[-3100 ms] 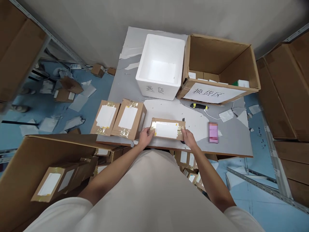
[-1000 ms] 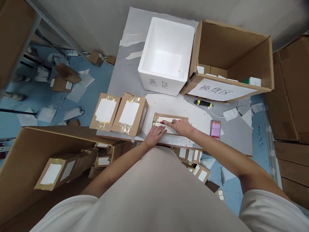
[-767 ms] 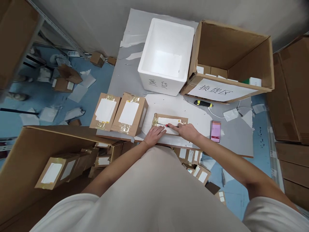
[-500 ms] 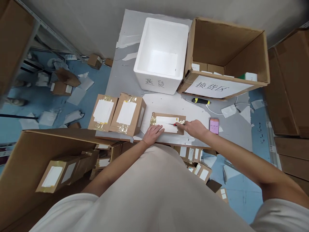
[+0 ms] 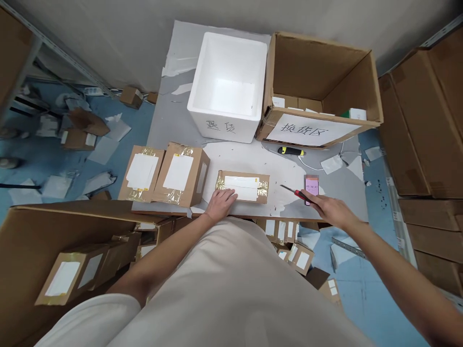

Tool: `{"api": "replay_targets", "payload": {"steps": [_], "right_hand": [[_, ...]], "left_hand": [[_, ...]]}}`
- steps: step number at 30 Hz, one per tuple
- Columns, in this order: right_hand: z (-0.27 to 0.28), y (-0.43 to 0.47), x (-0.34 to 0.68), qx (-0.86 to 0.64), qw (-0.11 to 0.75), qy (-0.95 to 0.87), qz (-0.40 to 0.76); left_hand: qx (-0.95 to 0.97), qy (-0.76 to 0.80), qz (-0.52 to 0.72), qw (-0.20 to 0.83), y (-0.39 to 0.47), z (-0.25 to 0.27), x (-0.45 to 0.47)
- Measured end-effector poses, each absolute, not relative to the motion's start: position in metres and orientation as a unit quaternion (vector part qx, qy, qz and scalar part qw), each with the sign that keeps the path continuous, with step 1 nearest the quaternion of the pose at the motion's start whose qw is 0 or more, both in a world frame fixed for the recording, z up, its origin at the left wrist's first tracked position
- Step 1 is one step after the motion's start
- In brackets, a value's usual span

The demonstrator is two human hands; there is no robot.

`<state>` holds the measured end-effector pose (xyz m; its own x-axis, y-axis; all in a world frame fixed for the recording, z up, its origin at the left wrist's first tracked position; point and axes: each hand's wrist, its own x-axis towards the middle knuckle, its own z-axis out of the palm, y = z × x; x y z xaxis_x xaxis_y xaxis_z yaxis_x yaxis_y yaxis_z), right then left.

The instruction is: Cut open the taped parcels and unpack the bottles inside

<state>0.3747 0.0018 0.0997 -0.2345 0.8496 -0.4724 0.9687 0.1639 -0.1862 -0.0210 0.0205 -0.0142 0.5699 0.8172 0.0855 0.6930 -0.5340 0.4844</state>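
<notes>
A small brown carton (image 5: 263, 187) with a white label and shiny tape lies flat near the table's front edge. My left hand (image 5: 219, 203) rests on its left front corner, fingers stretched out on the top and label. To the right of the carton, my right hand (image 5: 331, 209) is closed round a slim tool with a red and black handle (image 5: 299, 194). Its thin metal tip points left toward the carton without touching it. The tool passes in front of a phone (image 5: 311, 185) with a pink screen lying on the table.
Two taped cartons (image 5: 181, 171) stand on the left. Behind are a white foam box (image 5: 226, 118) and a large open carton (image 5: 314, 130) holding small boxes. A yellow-and-black cutter (image 5: 291, 151) lies before them. A big carton (image 5: 68, 212) with parcels stands lower left.
My right hand has drawn the tool off the carton's label and moved right, to in front of the phone. My left hand stays on the carton. The view has shifted slightly.
</notes>
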Motion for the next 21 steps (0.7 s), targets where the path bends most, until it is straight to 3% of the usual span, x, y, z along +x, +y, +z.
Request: {"api": "replay_targets", "payload": {"steps": [5,9,14,21], "right_hand": [[0.047,-0.033,0.334,0.701,-0.154,0.491,-0.493],[0.017,-0.043,0.294,0.676,-0.278,0.376,-0.57],[0.008,-0.045,0.285,0.648,-0.313,0.347,-0.601],[0.007,-0.04,0.299,0.63,-0.271,0.394,-0.612]], "left_hand": [[0.865,0.465,0.086,0.171,0.048,0.014,-0.004],[0.861,0.488,0.017,0.145,0.073,0.02,0.004],[0.857,0.49,-0.001,0.159,0.08,0.016,0.003],[0.85,0.496,0.037,0.171,0.076,0.012,0.001]]}}
